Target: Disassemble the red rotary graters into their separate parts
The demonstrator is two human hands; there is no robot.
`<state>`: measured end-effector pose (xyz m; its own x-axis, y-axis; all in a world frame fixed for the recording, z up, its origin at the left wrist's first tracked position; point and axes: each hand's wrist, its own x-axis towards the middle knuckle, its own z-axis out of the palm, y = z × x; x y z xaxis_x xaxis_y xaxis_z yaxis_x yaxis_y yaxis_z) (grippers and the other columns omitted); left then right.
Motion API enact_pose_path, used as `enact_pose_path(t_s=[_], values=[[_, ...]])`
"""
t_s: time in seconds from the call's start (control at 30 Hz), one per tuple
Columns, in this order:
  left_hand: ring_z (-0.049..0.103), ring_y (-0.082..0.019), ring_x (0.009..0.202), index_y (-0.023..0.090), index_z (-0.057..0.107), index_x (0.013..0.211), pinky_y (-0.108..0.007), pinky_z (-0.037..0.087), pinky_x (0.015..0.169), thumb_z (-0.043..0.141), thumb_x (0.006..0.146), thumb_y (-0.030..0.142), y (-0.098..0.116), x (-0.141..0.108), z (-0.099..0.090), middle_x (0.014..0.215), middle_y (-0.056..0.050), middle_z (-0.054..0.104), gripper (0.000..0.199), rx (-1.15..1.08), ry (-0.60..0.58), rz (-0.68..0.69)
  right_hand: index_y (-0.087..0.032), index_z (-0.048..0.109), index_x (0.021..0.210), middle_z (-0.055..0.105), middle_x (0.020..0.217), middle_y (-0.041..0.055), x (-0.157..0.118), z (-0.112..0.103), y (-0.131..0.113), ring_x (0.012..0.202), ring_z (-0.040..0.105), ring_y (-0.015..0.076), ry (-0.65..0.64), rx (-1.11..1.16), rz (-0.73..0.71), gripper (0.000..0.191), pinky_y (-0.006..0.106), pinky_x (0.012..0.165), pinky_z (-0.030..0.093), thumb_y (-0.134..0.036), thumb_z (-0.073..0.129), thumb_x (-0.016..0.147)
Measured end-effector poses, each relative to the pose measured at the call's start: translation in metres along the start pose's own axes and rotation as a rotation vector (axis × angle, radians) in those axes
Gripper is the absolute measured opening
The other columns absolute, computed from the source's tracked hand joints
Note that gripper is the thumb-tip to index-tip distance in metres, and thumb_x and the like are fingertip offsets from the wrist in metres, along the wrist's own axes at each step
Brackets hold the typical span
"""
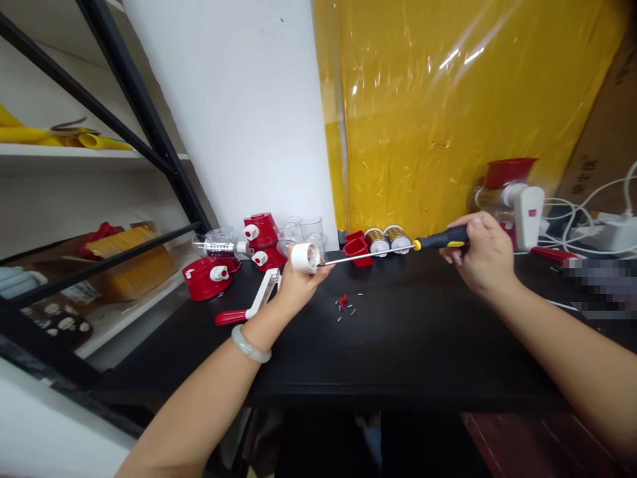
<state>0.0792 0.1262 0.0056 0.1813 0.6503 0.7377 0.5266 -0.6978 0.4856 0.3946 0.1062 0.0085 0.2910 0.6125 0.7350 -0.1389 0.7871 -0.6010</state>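
Observation:
My left hand (297, 287) is closed around a short white plastic cylinder (301, 257), its open end turned to the right. In my right hand (485, 255) is a long screwdriver (440, 238) with a black and yellow handle, gripped by the handle's end. The shaft runs level to the left, and its tip is at the cylinder's opening; whether it touches a screw inside cannot be seen. Below the hands, a small red part (343, 301) and several small metal pins or screws lie on the black table (413, 332).
At the left stand red grater bases (206, 279) with clear housings and a white crank with a red handle (233, 317). Behind the shaft are a red hopper (357, 247) and metal grating drums (397, 238). An assembled grater (527, 212) and white cables stand right. A shelf rack (99, 245) borders the left.

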Motion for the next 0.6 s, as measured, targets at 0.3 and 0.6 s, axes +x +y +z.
enact_pose_path(t_s=[0.3, 0.6], values=[[0.057, -0.02, 0.085, 0.019, 0.053, 0.085, -0.035, 0.045, 0.087, 0.065, 0.078, 0.047, -0.0061, -0.0003, -0.0003, 0.087, -0.005, 0.056, 0.031, 0.023, 0.023, -0.002, -0.02, 0.059, 0.077, 0.046, 0.044, -0.0048, -0.0013, 0.0019, -0.0007, 0.034, 0.04, 0.0091, -0.006, -0.008, -0.006, 0.023, 0.024, 0.036, 0.037, -0.04, 0.058, 0.088], [0.057, -0.021, 0.09, 0.02, 0.053, 0.085, -0.034, 0.044, 0.089, 0.065, 0.077, 0.05, -0.0058, -0.0007, 0.0004, 0.088, -0.005, 0.055, 0.033, 0.031, 0.032, -0.015, -0.02, 0.059, 0.077, 0.044, 0.043, -0.0048, -0.0019, 0.002, -0.0002, 0.034, 0.039, 0.009, 0.002, -0.014, 0.009, 0.024, 0.024, 0.036, 0.036, -0.04, 0.057, 0.089]])
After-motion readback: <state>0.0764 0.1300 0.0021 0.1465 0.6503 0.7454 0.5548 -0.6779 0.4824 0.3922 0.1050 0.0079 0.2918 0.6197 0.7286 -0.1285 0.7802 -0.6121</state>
